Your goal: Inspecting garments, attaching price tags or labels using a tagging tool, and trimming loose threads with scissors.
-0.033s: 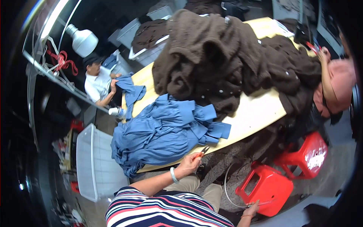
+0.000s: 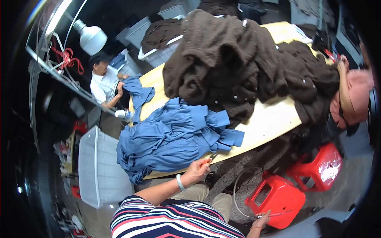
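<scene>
My left hand (image 2: 196,171) is closed around small orange-handled snips (image 2: 213,156), their dark blades pointing at the table's near edge. Just beyond them lies a heap of blue garments (image 2: 166,135) with cuffs and gathered cloth. Down at the lower right, beside a red stool (image 2: 283,204), my right hand (image 2: 260,222) grips a thin pinkish-red stick-like tool (image 2: 279,214). A pale cord (image 2: 235,196) loops up from near that hand; its exact join is too small to make out.
Dark brown fleecy fabric (image 2: 222,51) is piled high on the pale wooden table (image 2: 274,117). A translucent bin (image 2: 89,166) stands left. One person (image 2: 104,85) handles blue cloth across the table; another in pink (image 2: 355,95) works at right. A lamp bulb (image 2: 92,39) hangs upper left.
The view has shifted slightly. Both hands keep hold of the same tools, and the right one appears a little lower and further left.
</scene>
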Tool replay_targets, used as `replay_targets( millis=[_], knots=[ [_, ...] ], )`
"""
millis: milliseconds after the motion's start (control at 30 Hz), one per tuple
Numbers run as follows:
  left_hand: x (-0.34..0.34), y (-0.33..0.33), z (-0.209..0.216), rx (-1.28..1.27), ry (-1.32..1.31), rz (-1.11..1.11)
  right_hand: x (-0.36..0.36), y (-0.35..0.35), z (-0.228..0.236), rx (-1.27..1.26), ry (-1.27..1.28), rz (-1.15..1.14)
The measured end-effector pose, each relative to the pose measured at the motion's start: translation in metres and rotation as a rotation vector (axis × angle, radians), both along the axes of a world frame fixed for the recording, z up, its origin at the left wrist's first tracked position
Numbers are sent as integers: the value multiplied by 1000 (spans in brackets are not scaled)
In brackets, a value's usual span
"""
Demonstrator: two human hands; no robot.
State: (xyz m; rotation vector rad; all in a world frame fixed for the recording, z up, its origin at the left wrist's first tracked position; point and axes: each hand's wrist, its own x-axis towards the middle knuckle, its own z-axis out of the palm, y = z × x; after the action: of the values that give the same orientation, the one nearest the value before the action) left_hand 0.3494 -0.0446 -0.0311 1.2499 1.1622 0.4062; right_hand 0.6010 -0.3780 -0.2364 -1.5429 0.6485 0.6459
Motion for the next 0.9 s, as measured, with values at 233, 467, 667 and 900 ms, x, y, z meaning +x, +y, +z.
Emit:
replay_targets(
  millis=[233,467,667,900],
  knots=[
    [-110,58,34,352,27,402,78,95,85,-234,-657,477],
    [-270,140,75,655,416,688,128,227,209,-275,-1021,602],
    [-387,274,119,862,1056,589,120,278,156,-357,-1308,774],
    [-451,412,104,436,1278,622,63,325,149,-295,-1142,978]
  ],
)
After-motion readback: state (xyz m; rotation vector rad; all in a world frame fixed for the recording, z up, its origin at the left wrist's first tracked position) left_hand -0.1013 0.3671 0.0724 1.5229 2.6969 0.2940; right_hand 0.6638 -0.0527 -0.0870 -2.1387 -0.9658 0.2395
